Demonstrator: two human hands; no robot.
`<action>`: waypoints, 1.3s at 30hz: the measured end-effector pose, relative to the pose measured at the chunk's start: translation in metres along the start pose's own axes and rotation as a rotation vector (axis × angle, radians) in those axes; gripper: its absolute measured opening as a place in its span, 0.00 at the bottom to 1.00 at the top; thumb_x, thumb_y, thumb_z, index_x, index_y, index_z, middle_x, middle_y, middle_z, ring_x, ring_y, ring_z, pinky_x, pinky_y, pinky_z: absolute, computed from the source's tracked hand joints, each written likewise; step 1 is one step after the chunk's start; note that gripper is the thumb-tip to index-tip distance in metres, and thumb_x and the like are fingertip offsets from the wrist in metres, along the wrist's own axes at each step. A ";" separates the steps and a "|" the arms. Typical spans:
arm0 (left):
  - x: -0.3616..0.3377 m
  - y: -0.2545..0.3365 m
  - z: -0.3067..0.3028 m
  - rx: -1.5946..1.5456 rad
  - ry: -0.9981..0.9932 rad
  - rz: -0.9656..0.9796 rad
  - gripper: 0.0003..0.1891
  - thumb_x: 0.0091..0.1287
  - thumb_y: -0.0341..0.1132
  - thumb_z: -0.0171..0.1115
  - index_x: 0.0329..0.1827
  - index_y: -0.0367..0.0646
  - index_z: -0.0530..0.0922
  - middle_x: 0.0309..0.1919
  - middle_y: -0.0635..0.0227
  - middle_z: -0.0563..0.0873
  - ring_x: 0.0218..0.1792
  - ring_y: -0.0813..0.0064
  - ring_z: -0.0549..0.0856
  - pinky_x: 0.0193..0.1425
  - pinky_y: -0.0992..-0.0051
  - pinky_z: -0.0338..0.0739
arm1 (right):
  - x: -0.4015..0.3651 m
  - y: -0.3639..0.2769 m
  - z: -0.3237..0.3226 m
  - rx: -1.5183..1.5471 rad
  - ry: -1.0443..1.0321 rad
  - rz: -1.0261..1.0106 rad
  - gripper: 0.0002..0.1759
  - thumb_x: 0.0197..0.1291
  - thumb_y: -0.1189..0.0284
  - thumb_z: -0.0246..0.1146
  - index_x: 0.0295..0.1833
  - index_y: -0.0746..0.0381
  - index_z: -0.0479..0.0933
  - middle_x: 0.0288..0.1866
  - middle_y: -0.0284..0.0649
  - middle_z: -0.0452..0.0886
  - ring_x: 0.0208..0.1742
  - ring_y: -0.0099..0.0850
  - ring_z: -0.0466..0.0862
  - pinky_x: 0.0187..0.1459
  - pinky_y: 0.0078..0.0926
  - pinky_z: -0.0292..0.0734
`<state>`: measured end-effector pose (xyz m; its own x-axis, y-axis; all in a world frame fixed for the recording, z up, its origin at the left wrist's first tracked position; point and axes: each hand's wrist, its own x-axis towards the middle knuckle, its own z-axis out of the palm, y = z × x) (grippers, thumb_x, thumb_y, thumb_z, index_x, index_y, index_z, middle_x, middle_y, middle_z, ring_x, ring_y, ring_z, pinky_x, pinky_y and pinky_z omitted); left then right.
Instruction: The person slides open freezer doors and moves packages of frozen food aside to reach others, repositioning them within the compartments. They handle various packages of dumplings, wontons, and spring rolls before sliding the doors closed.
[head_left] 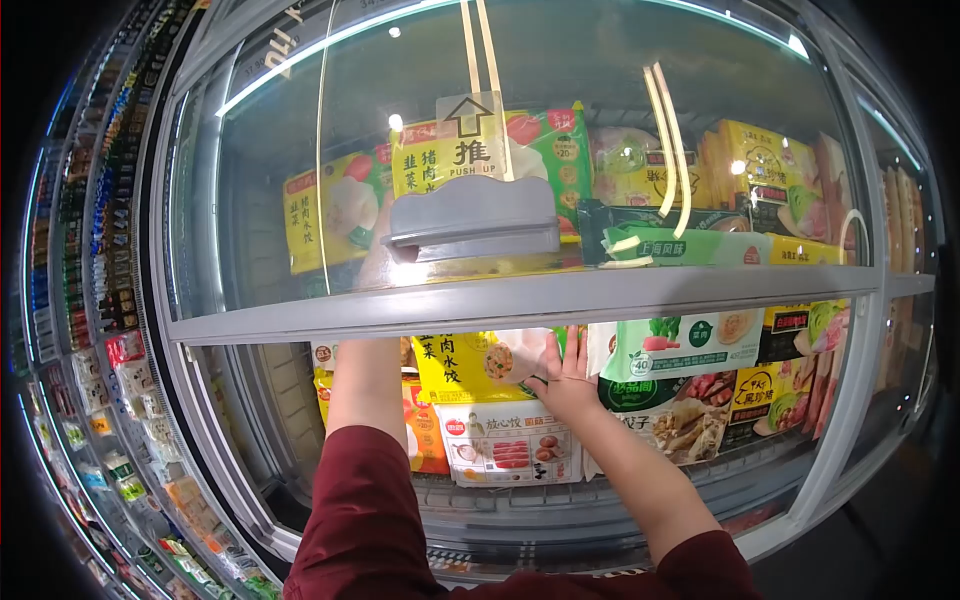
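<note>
My right hand (568, 380) rests with its fingers spread on the right part of a yellow dumpling bag (455, 368), near a green and white package (690, 345). My left arm passes under the frame of the glass lid. Through the glass my left hand (380, 240) shows faintly beside an upright yellow and green dumpling bag (425, 165), left of the grey lid handle (475, 222); its fingers are too hidden to make out. A white dumpling bag (512, 445) lies in front of the yellow one.
The lid's grey frame bar (540, 300) crosses above both forearms. More frozen packages (765, 170) stand at the right behind the glass. An orange bag (425, 430) lies at the front left. Shelves of packaged goods (125, 380) line the far left.
</note>
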<state>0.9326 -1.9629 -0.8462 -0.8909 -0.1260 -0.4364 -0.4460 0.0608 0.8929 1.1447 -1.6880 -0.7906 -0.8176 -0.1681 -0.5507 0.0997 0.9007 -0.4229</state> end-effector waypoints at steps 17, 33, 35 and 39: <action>-0.006 0.036 0.035 0.841 0.339 0.103 0.32 0.58 0.48 0.55 0.66 0.49 0.58 0.55 0.50 0.69 0.57 0.53 0.69 0.54 0.57 0.67 | 0.002 -0.009 -0.009 -0.156 -0.057 0.084 0.47 0.52 0.50 0.58 0.71 0.53 0.42 0.72 0.50 0.31 0.72 0.48 0.36 0.60 0.57 0.54; -0.189 -0.027 0.019 0.423 0.174 -0.219 0.56 0.42 0.47 0.72 0.70 0.45 0.43 0.67 0.45 0.49 0.65 0.49 0.57 0.64 0.58 0.59 | 0.001 -0.013 -0.010 -0.334 0.009 0.093 0.48 0.53 0.44 0.52 0.71 0.51 0.36 0.72 0.47 0.26 0.73 0.42 0.28 0.63 0.54 0.50; -0.177 -0.022 0.011 0.432 -0.030 -0.125 0.52 0.47 0.38 0.70 0.68 0.32 0.40 0.61 0.43 0.62 0.61 0.54 0.67 0.62 0.69 0.64 | 0.003 -0.012 -0.012 -0.352 0.011 0.081 0.48 0.53 0.45 0.52 0.71 0.52 0.36 0.72 0.47 0.26 0.73 0.42 0.28 0.62 0.55 0.52; -0.166 -0.010 0.007 0.379 -0.057 0.012 0.46 0.51 0.32 0.66 0.67 0.32 0.43 0.58 0.45 0.66 0.60 0.54 0.67 0.62 0.68 0.63 | 0.007 -0.023 -0.014 -0.394 -0.017 0.158 0.47 0.55 0.45 0.51 0.71 0.54 0.36 0.72 0.48 0.24 0.72 0.41 0.25 0.63 0.51 0.52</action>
<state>1.0842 -1.9358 -0.7839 -0.8948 -0.0680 -0.4413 -0.4261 0.4254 0.7984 1.1283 -1.7046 -0.7745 -0.7999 -0.0188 -0.5999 -0.0039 0.9997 -0.0261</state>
